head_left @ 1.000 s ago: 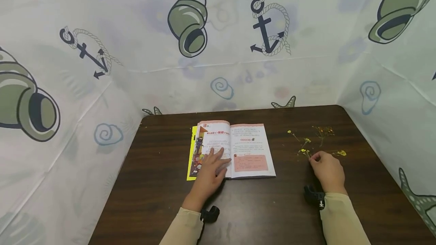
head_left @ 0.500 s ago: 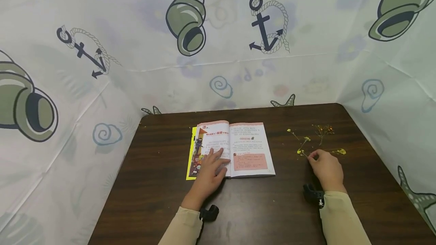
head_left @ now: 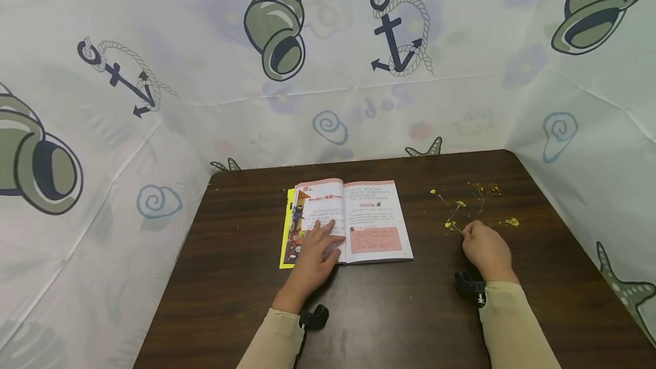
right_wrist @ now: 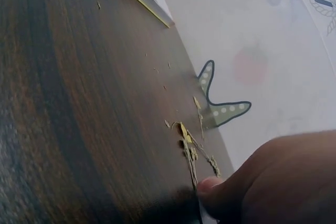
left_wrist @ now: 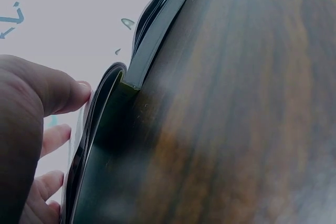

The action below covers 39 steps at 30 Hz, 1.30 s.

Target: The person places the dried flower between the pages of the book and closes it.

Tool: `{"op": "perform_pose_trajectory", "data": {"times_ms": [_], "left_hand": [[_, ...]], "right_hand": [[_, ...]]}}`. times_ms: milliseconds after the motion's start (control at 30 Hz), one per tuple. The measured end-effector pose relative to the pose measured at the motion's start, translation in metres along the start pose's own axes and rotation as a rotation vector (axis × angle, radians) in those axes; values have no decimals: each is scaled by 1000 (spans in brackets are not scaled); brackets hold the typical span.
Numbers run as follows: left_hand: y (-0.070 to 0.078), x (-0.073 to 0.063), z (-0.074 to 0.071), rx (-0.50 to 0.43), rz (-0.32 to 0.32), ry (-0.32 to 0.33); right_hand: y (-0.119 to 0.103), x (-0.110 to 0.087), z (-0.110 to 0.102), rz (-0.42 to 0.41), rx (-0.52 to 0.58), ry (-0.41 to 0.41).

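One book [head_left: 374, 209] has your spread left hand [head_left: 315, 248] resting on it, presumably to flatten it, while your right hand [head_left: 486, 249] pinches a flower sprig [head_left: 451, 225] toward the tabletop's [head_left: 543, 255] right edge

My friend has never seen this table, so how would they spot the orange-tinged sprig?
On the dark table, look right of the open book, just beyond the person's right hand. The orange-tinged sprig lies with its thin stem toward that hand, set apart by its spread-out head of tiny orange blooms, while the flowers nearby are yellow.
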State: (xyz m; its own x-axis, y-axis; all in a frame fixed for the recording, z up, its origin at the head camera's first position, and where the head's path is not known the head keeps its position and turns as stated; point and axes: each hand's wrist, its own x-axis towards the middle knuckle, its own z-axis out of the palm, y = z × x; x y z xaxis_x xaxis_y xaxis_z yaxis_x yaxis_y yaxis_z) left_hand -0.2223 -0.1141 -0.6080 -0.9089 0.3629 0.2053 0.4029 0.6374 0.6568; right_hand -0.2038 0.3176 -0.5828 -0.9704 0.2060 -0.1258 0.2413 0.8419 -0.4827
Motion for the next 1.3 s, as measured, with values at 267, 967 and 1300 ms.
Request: {"op": "perform_pose_trajectory", "data": {"times_ms": [267,967,1300], "left_hand": [[2,0,-2,-11,-17,-11],[-1,1,-2,1,-7,-19],[0,0,-3,-19,-16,-27]], "right_hand": [[-4,0,3,-56,47,140],[-12,2,3,-71,62,116],[-13,7,8,-24,741,73]]}}
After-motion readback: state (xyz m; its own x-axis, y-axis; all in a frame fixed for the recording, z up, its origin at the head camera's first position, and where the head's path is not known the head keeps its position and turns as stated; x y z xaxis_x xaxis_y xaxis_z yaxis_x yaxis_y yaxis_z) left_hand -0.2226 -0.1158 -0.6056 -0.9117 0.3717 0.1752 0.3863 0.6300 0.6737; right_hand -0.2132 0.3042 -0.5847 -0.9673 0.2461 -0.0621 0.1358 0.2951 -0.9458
